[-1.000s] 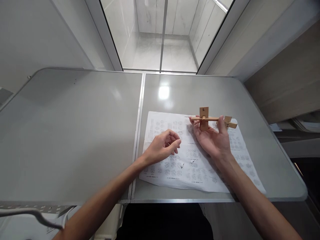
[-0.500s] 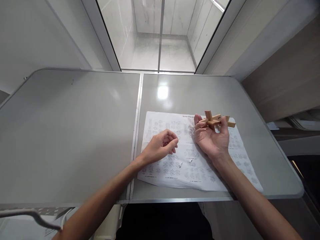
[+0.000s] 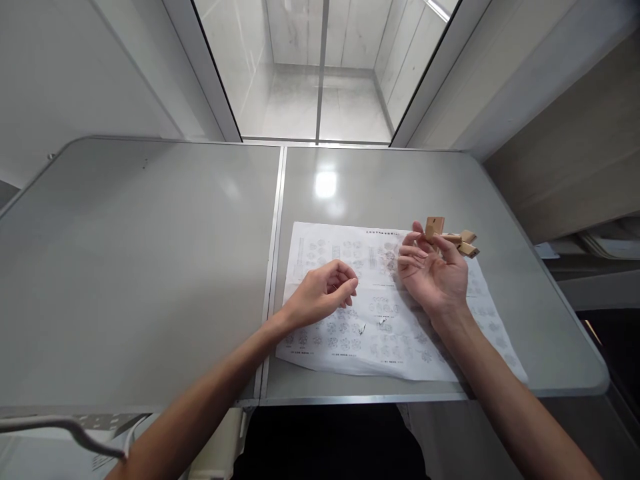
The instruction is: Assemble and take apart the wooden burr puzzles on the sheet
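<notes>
At the right hand's (image 3: 434,283) fingertips, a likely light, stiff wooden puzzle (image 3: 435,225) is pinched, best gripped mid-bar; left hand (image 3: 317,293) loosely curled, contents unclear.

Grey table (image 3: 165,253) beside glass panels (image 3: 295,100).

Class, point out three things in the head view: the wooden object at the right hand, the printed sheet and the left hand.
Wooden object (image 3: 435,225): head view, on its raised flat end.
Printed sheet (image 3: 367,365): head view, on its bare lower margin.
Left hand (image 3: 318,295): head view, on the back of the hand.
</notes>
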Available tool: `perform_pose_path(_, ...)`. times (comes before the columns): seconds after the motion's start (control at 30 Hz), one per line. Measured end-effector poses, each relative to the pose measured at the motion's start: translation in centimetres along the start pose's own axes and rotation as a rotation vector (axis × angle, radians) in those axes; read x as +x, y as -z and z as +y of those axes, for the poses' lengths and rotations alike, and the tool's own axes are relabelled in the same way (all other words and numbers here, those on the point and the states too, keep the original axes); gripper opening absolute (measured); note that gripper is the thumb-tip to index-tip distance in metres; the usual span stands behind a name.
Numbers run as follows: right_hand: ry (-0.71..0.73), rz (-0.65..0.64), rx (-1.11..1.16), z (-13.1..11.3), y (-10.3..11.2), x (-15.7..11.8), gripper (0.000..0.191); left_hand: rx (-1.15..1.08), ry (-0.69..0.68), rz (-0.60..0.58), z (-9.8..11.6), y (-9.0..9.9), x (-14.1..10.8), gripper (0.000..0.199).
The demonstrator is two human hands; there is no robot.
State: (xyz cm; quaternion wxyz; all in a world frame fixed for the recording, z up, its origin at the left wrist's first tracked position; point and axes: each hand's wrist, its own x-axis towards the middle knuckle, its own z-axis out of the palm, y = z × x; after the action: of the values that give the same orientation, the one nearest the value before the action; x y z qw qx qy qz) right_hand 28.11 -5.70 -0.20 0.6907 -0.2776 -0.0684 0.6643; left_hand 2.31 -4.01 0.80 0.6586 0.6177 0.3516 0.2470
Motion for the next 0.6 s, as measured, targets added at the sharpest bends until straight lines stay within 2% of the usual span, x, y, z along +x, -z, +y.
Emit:
perform_pose_path(0.27,-0.023,-0.015,0.080,0.4,-0.8,-0.3,0.041,-0.026,0.003,-0.003,0.1,0.0,0.1,0.021)
perform_pose_path(0.37,-0.056,-0.028,0.038,0.6,-0.8,-0.3,0.037,-0.027,0.005,-0.005,0.1,0.0,0.1,0.021)
perform_pose_path(0.6,-0.234,0.002,-0.080,1.6,-1.6,-0.7,0.018,-0.067,0.020,-0.001,-0.1,0.1,0.3,0.023)
